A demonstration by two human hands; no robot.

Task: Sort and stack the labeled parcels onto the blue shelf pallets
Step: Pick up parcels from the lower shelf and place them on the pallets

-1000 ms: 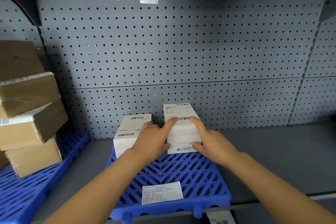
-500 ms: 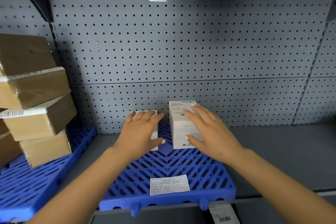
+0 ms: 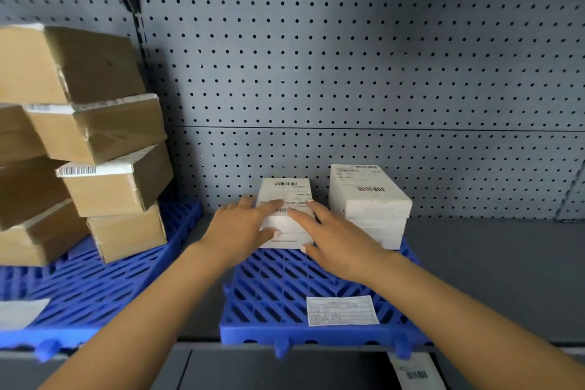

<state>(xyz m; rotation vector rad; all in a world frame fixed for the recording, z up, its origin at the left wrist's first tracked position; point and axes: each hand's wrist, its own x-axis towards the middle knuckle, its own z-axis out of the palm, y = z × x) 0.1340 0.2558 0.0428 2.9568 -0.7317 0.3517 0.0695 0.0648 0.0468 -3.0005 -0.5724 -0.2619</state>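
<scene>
Blue pallet: white parcel between left hand, right hand, both touching.

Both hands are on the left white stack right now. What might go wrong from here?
1. The left hand and right hand rest on top of the left white stack; a push could slide its top parcel off those beneath.
2. The brown box stack on the left pallet sits staggered and tilted; an elbow bump might topple it.
</scene>
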